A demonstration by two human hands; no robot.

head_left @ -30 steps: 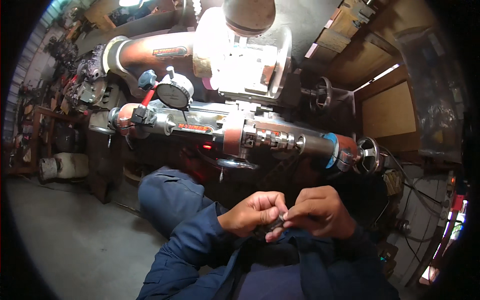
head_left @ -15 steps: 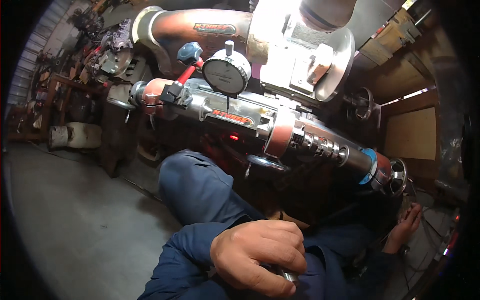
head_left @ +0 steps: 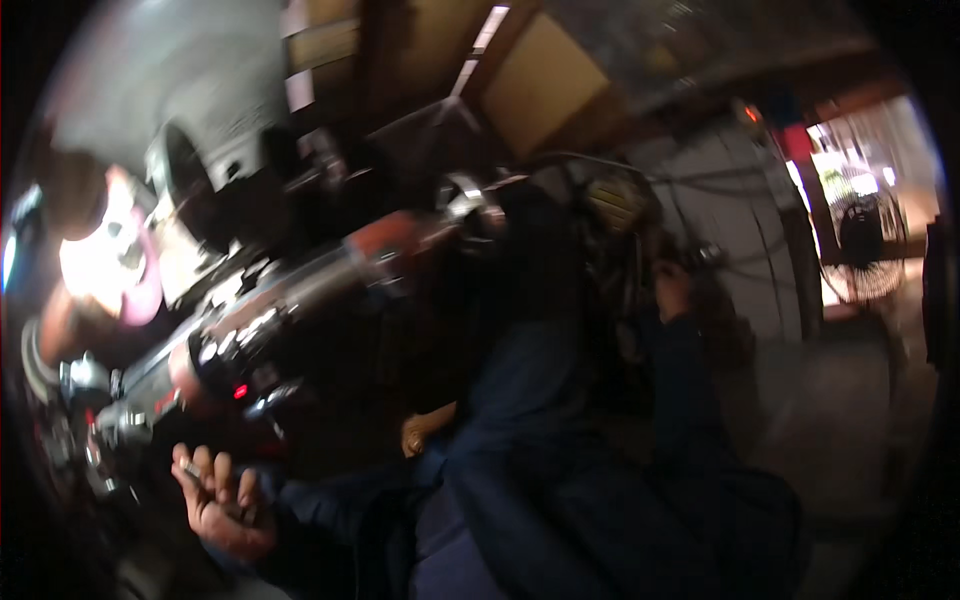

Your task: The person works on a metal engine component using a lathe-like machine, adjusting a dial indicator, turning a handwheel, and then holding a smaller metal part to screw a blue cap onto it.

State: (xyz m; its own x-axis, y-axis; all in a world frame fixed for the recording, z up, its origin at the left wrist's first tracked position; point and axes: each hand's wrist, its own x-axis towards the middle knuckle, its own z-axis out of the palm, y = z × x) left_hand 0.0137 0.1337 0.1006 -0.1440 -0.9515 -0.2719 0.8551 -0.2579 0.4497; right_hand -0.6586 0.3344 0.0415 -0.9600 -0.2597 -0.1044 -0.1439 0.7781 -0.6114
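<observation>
Our left hand [head_left: 228, 515]: gripped a small, pale, shiny piece [head_left: 190, 468] off the near edge of the long grey-and-orange metal machine [head_left: 320, 285].
Our right hand [head_left: 673, 292]: was past the machine's right end, grip too dark to tell.
Slip: we feared a loose hold might drop the piece.
Bump: dim light could have made us knock our knuckles.

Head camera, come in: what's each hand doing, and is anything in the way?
Left hand holding small pale piece. Right hand extended near blurred yellowish item, grip unclear. Shadow and blur there; obstructions can't be judged.
</observation>
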